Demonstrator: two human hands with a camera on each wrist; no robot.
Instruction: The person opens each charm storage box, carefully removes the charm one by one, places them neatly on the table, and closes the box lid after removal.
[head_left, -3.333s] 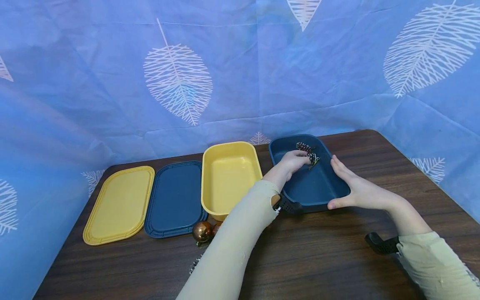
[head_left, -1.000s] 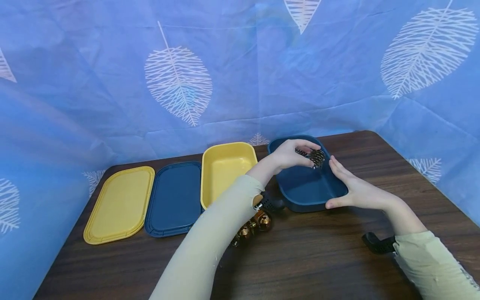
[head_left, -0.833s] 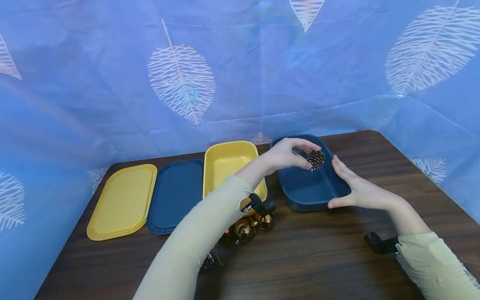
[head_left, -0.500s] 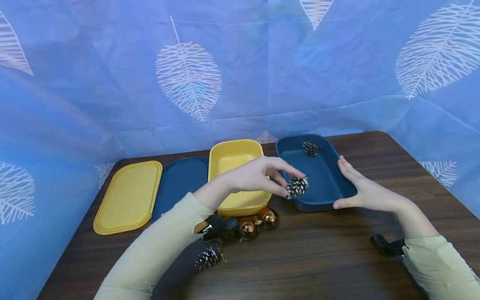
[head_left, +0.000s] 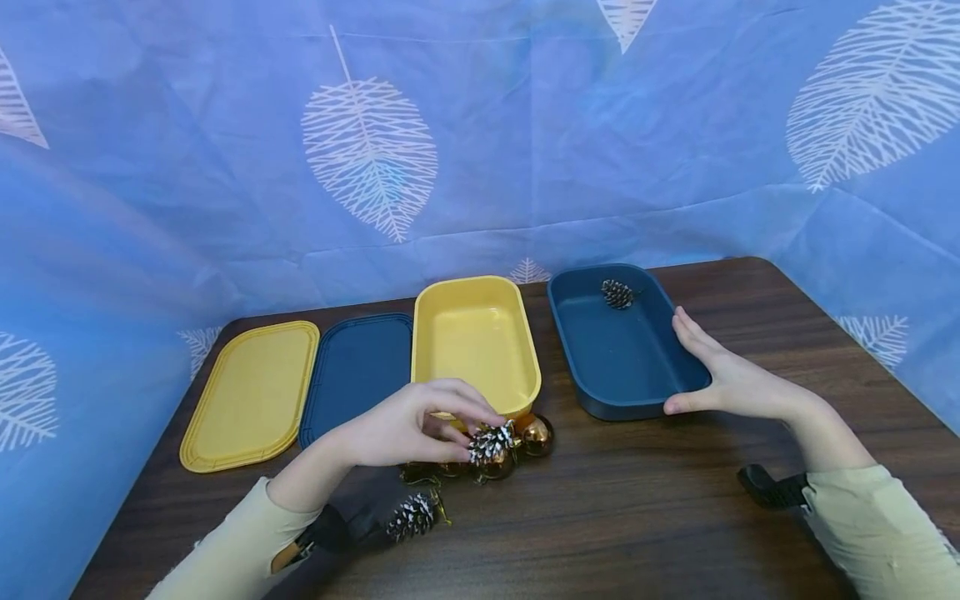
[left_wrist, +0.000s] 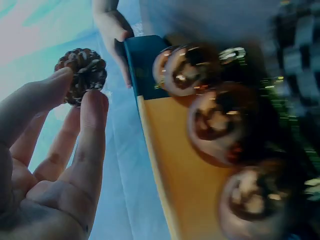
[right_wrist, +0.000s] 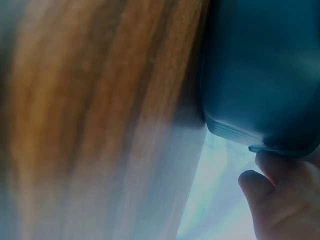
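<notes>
My left hand (head_left: 417,425) pinches a white-tipped pine cone (head_left: 491,443) between thumb and fingertips, in front of the yellow box (head_left: 534,387). The left wrist view shows this pine cone (left_wrist: 82,74) at the fingertips. Copper baubles (head_left: 537,435) lie just behind and below it, partly hidden. A second pine cone (head_left: 412,517) with a gold loop lies on the table nearer me. Another pine cone (head_left: 617,293) sits at the far end of the navy box (head_left: 615,410). Against that box's near right corner my right hand (head_left: 738,385) rests with spread, straight fingers.
A yellow lid (head_left: 251,396) and a navy lid (head_left: 358,367) lie flat, left of the yellow box. The brown wooden table (head_left: 637,508) extends towards me. Behind it hangs a blue cloth (head_left: 480,167) with white leaf prints.
My left hand has lifted one pine cone out of the navy box and carried it left and nearer me, over the baubles. My right hand stays at the navy box.
</notes>
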